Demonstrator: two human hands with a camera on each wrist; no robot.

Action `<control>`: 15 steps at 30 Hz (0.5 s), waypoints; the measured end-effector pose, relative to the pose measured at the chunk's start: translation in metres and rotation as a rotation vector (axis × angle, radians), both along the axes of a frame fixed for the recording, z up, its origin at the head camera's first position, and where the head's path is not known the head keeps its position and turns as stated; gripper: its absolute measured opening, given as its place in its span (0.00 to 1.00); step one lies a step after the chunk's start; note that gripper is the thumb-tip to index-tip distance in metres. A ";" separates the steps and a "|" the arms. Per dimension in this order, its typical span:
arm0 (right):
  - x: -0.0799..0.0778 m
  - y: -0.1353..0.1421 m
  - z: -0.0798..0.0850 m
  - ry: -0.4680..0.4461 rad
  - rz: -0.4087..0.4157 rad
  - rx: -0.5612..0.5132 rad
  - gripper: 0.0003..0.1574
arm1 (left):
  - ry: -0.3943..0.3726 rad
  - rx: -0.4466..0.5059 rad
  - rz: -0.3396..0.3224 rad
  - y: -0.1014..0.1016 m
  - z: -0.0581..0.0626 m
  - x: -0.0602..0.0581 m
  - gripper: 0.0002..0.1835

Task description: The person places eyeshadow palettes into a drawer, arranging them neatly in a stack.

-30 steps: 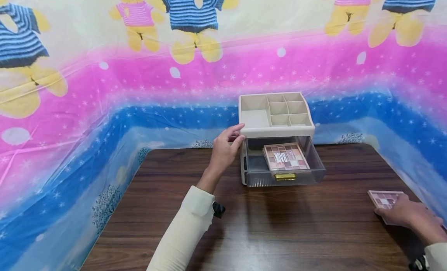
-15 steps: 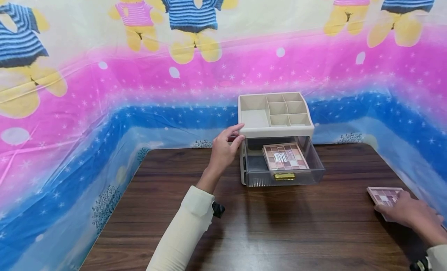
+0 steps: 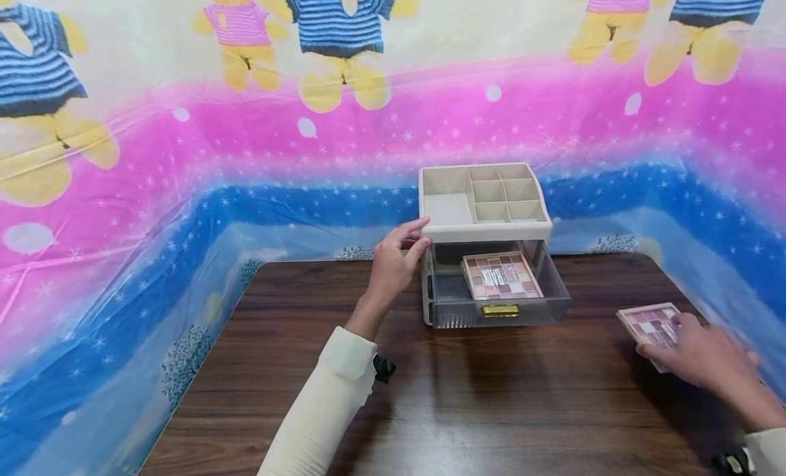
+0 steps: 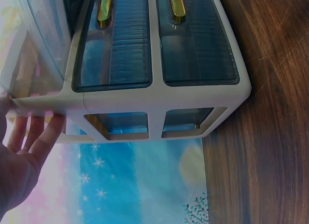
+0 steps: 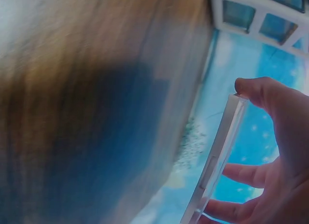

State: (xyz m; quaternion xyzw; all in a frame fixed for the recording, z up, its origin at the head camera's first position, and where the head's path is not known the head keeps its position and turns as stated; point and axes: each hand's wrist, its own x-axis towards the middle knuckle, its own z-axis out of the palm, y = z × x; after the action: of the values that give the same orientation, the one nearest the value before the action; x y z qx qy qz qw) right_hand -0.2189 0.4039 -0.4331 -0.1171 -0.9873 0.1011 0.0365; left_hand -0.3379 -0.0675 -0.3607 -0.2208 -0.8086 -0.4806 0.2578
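A cream desktop makeup organizer (image 3: 485, 231) stands at the back of the table, its top divided into compartments. The clear top drawer (image 3: 529, 311) is pulled out, and an eyeshadow palette (image 3: 500, 277) lies inside it. My left hand (image 3: 393, 263) grips the organizer's left side; in the left wrist view its fingers (image 4: 42, 137) reach behind the frame. At the right, my right hand (image 3: 706, 353) holds a second eyeshadow palette (image 3: 652, 324) above the table, thumb on one edge. The right wrist view shows that palette edge-on, with the fingers (image 5: 244, 175) against its far face.
Two lower drawers with gold handles (image 4: 177, 6) are closed in the left wrist view. The dark wooden table (image 3: 491, 408) extends in front of the organizer. A printed cloth (image 3: 344, 142) with bears and snowflakes hangs behind and along both sides.
My right hand has lifted the palette and moved it left and farther back, toward the organizer. The left hand, the organizer and its drawer stay as they were.
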 end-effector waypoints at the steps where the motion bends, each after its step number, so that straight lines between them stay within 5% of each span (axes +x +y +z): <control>1: 0.000 -0.002 0.002 0.025 0.022 0.003 0.67 | -0.001 -0.001 0.000 0.000 0.000 0.000 0.19; 15: 0.002 -0.041 0.061 0.190 0.203 -0.003 0.63 | 0.008 -0.002 0.002 0.001 0.000 0.000 0.19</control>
State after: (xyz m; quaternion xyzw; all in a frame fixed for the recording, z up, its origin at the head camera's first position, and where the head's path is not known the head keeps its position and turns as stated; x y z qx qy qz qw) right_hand -0.2164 0.3634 -0.3724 -0.0065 -0.9860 0.1163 0.1194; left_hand -0.3375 -0.0670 -0.3605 -0.2223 -0.8081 -0.4788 0.2614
